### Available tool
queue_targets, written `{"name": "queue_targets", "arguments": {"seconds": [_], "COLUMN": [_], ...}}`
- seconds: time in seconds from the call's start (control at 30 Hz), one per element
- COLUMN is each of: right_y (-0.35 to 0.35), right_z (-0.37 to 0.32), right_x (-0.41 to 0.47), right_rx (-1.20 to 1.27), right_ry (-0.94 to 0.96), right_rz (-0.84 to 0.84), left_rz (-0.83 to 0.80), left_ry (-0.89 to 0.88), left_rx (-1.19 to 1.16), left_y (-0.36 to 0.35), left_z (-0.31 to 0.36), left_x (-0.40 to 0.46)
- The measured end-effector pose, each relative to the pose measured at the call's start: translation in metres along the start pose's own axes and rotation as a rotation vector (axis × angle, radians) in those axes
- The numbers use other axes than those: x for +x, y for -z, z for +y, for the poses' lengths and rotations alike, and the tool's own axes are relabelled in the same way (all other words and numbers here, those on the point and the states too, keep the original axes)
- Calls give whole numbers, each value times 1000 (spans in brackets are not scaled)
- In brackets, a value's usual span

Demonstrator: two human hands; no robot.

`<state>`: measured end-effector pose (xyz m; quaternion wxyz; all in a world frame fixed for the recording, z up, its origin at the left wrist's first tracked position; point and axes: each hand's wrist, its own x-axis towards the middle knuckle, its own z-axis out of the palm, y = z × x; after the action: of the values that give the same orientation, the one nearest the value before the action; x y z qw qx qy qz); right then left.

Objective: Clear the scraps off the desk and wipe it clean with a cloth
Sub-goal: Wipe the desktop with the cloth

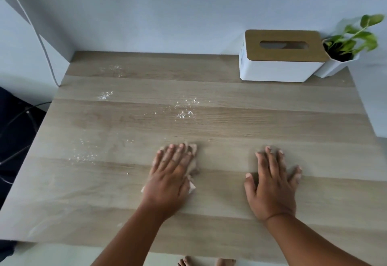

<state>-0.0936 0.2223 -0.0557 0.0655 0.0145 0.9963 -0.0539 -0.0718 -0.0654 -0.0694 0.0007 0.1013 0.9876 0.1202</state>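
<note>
— How's the light?

— Soft and even, a cool bluish daylight cast; no hard glare. The pale wood-grain desk top [230, 123] shows only a faint sheen near its front left corner.

— Shadows?

— Weak ones. A dim shadow lies under the white tissue box with a tan wooden lid [280, 60], and a diffuse grey band darkens the pale blue wall [167, 10] at upper left.

— Sharpness?

— Poor overall. The left hand [169, 173] and right hand [272, 184] are smeared at the fingertips, and the leafy green plant in a white faceted pot [343, 47] is blurred too.

— Distortion?

— Wide-angle: the desk edges splay outward and bend near the frame's borders.
</note>
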Motion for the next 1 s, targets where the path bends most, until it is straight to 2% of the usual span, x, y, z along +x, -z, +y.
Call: {"name": "queue_targets", "arguments": {"seconds": [0.1,0.17,0.27,0.33,0.43,0.5,0.6,0.77,0.83,0.9,1.0], "right_y": [-3,-4,-6,-7,-8,-8,-8,-7,-7,-6,-6], "right_z": [1,2,2,2,2,3,3,3,3,3,3], "right_x": [0,0,1,1,1,1,1,1,1,1,1], "right_rx": [5,2,0,-2,-2,-6,-8,-3,4,8,5], "right_ry": [-2,3,11,9,3,2,4,2,4,2,1], "right_rz": [9,19,44,51,46,40,33,35,37,24,8], "left_rz": [17,0,-30,-67,-113,-100,-41,26,30,-10,-71], "left_ry": [346,476,425,295,-2,-90,41,511,622,601,451], "left_rx": [15,7,4,-1,27,12,-32,-52,-68,-58,-42], "left_y": [9,13,11,8,3,2,7,19,24,26,26], "left_z": [-12,-5,10,19,26,18,-4,-36,-47,-50,-38], "left_x": [20,42,67,71,54,34,16,56,84,112,131]}}
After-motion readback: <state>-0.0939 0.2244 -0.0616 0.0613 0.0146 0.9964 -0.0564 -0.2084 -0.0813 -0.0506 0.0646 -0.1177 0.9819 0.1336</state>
